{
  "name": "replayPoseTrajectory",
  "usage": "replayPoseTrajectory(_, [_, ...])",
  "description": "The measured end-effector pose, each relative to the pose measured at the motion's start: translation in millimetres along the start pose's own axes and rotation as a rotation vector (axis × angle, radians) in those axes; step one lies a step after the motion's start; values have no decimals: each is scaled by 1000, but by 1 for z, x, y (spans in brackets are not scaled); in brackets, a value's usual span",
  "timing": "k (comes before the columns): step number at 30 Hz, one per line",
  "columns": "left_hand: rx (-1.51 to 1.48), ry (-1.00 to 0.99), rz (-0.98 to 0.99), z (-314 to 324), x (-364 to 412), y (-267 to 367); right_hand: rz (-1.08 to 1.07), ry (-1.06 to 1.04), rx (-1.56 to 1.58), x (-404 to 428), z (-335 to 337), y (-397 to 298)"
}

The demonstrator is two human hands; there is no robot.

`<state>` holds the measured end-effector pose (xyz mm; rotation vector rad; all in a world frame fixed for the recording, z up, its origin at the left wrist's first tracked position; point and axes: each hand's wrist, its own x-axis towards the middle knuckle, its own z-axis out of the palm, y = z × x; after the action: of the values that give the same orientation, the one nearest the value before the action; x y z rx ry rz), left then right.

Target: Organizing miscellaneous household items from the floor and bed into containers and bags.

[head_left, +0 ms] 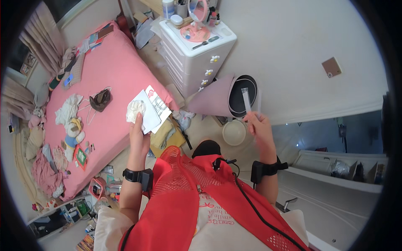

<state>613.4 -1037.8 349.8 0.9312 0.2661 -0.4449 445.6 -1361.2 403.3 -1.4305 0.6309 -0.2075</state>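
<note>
My left hand (138,135) grips a crumpled white tissue or cloth (135,110) together with a white sheet (153,115) and a printed card (161,108) behind it. These are held out over the floor beside the bed. Farther right, my right hand (259,125) pinches a long, clear plastic strip or wrapper (246,99) that points upward. A second translucent piece rises beside it. Behind the strip is the dark opening of a rolled pink mat (209,98). A round whitish bin (234,143) stands on the floor to the left of my right hand.
The pink-covered bed (116,67) holds a plush toy (71,136), a dark garment (100,99) and loose clothes. A white drawer unit (188,67) bears a pink mirror (198,11). Yellow cloth (163,133) and a plastic bag (185,120) lie low between bed and bin.
</note>
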Motion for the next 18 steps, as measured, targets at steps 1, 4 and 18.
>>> replayPoseTrajectory(1, [-4,12,2,2,4,2,6,-10,-4,10,0,-2])
replayPoseTrajectory(4, [-13,54,17,12,20,5,71,-35,-30,45,3,-10])
replayPoseTrajectory(18, [-73,262,148,90,134,-5,54,56,-176,335,-43,-19])
